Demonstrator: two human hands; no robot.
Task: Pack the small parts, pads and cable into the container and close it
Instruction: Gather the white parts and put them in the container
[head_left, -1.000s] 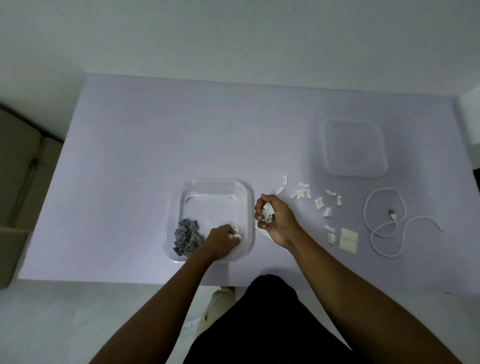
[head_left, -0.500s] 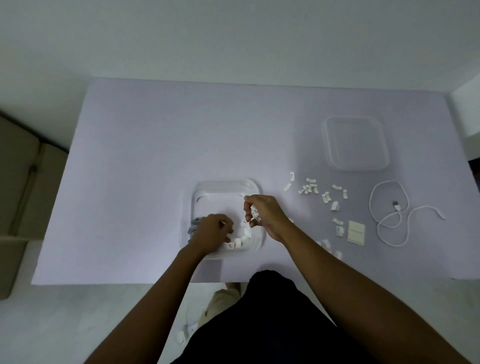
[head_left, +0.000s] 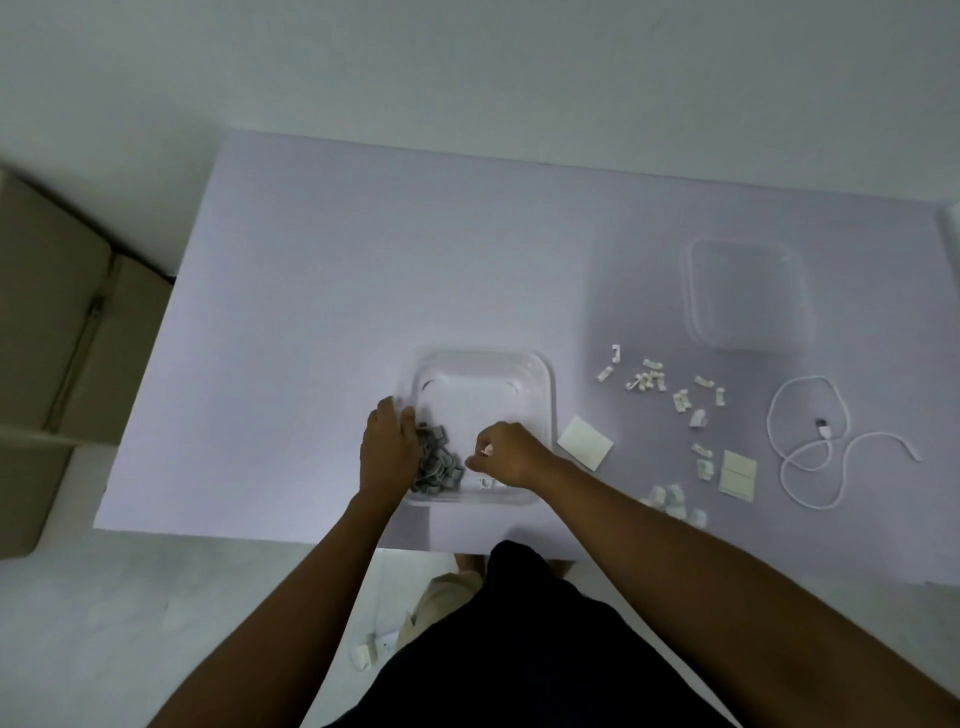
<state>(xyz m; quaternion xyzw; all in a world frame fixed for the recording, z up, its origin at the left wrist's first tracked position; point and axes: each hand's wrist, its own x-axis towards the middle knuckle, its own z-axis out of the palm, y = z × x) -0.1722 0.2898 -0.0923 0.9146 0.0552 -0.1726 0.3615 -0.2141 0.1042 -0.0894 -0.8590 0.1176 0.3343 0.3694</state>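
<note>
Head view shows both hands at the clear plastic container (head_left: 540, 384): the left hand (head_left: 387, 449) lies loosely curled over its left rim, beside the heap of grey clips (head_left: 439, 465) inside, and I cannot tell whether it pinches anything; the right hand (head_left: 511, 454) hovers over the near right corner with fingers bunched around at least one small white clip (head_left: 488, 450), a few more white pieces lying on the container floor just below it. The likeliest slip, as I judge it, is a spill: the parts are tiny and light, the container wall is low, and letting go too high or too near the rim could bounce pieces onto the purple table (head_left: 337, 291); a white object already lies on the floor below the table edge. A nudge from the left hand could also slide the light container. Much remains outside: scattered white clips (head_left: 675, 395) well to the right of the right hand, a white pad (head_left: 585, 442) just beside that hand's wrist, more pads (head_left: 737, 475) farther right, the coiled white cable (head_left: 810, 447) beyond them, and the transparent lid (head_left: 748, 296) up and right, well apart.
</note>
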